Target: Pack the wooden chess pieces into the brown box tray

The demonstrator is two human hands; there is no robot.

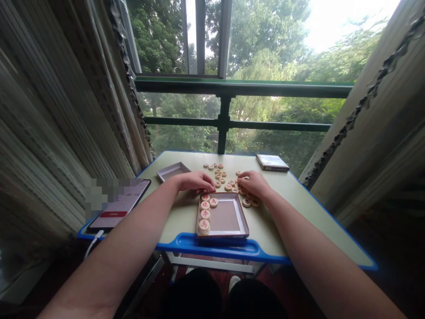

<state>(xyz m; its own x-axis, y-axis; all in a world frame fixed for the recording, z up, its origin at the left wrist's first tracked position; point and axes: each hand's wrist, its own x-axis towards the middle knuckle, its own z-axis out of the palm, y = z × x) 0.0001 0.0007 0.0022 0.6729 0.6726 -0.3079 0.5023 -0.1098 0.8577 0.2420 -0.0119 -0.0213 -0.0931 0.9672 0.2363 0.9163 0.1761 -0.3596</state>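
Note:
A shallow open box (232,227) lies near the table's front edge, with several round wooden chess pieces (205,212) lined up along its left side. My left hand (195,181) rests at the box's far left corner, fingers curled down over a piece there. My right hand (253,183) lies palm down on loose pieces (221,175) scattered just beyond the box, fingers bent; what it holds is hidden.
A box lid (173,171) lies at the far left of the pale table (299,208). A closed flat box (272,162) sits at the far right. A phone (119,207) with a cable lies on the left edge. A window railing stands behind.

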